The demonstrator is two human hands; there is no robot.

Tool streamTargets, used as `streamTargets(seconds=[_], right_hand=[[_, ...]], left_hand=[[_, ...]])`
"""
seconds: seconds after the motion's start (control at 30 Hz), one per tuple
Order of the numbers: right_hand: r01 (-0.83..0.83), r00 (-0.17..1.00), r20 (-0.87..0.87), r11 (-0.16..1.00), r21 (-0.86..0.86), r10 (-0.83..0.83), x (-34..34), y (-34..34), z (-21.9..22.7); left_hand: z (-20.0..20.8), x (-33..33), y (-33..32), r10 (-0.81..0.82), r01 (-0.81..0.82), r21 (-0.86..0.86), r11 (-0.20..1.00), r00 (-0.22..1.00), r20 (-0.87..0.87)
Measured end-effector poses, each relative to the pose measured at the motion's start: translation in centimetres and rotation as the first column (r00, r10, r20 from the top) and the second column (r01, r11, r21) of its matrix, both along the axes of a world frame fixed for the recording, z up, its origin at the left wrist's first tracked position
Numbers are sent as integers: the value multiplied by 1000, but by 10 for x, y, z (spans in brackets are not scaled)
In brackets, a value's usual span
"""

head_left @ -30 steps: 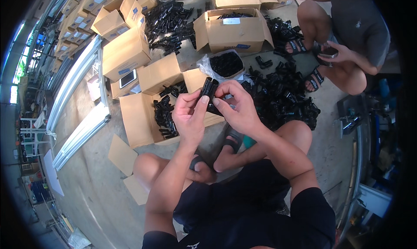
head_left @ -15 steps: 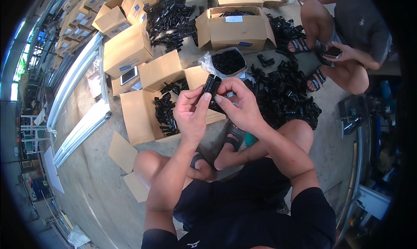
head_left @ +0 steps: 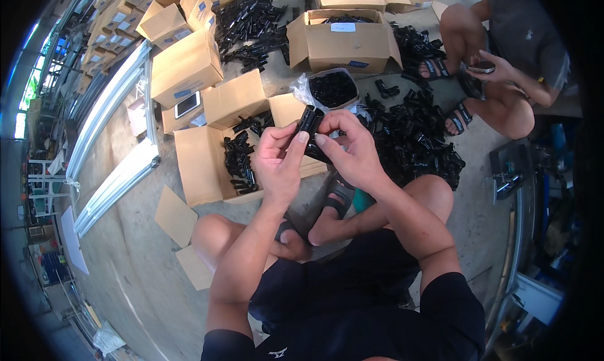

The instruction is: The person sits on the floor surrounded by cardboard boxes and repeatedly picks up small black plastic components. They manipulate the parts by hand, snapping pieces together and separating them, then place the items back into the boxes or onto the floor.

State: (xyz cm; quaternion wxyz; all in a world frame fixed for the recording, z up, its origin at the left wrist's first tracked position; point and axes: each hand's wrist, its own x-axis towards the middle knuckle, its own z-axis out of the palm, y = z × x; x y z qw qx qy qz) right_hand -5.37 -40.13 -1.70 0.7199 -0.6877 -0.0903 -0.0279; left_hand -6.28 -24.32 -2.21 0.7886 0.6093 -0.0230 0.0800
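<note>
Between both hands, above the open carton, is a glossy black plastic pipe fitting (head_left: 309, 122) with tube-like ends. My left hand (head_left: 280, 159) pinches it from the left, thumb lying along its side. From the right, my right hand (head_left: 352, 150) grips its lower part with thumb and curled fingers. The fingers partly cover the fitting, so its full shape is hidden. Just beyond my left hand, similar black fittings (head_left: 239, 163) lie inside an open cardboard box (head_left: 198, 166). To the right of my hands, a large heap of black fittings (head_left: 418, 131) covers the floor.
A bin of small black parts (head_left: 333, 89) with clear plastic stands ahead. Behind it is another open carton (head_left: 343, 46). A white-framed tablet or phone (head_left: 187, 105) rests on cardboard at left, near long white metal profiles (head_left: 119, 181). A seated person (head_left: 528, 46) holds a phone (head_left: 481, 67) at right.
My hands keep their grip on the fitting, which has tilted slightly to the right. The other person's phone has tipped, and that person's far hand has drawn in. My view has shifted slightly.
</note>
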Motion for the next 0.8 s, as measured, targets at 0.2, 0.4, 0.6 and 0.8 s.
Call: streamTargets(seconds=[0.2,0.4,0.6,0.8], right_hand=[[-16,1000,3,1000,-21,16,3,-4,-6],[-36,999,-12,997,-65,35,4,-4,-6],[-7,979,186,933,-359,79,12,-19,-3],[-100,804,389,746,-658,450,8,-12,5]], left_hand=[[3,-1,-2,-9,9,-6,1000,1000,-4],[1,2,1,-13,12,-39,999,999,-34],[5,17,15,-34,-41,-203,978,935,-354],[1,16,29,-172,69,-195,978,794,-583]])
